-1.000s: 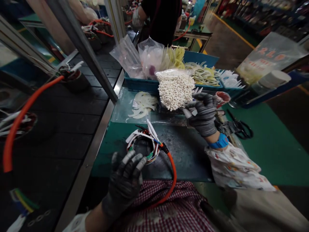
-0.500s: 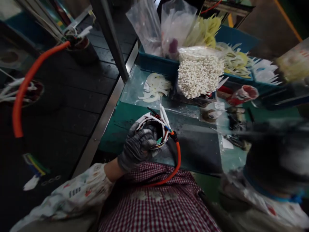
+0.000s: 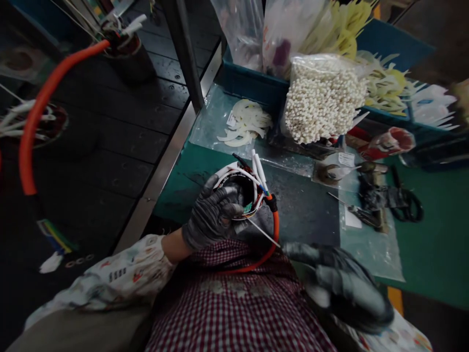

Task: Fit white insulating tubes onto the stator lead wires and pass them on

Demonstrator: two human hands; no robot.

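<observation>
Left grip (image 3: pixel 216 210), wired ring (image 3: pixel 249 209) held by its near-left rim

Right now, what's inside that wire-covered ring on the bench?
The gloved left hand partly covers the opening of the ring; the inside that shows looks dark. Whatever lies beneath the hand is hidden.

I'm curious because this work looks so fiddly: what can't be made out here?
Whether the right hand grips the white string: the hand is blurred, head view.
The wire ring's near-left side: covered by the left hand, head view.
Print on the label: too small, head view.
Tops of the tall clear bags: cut off by the top edge, head view.
</observation>
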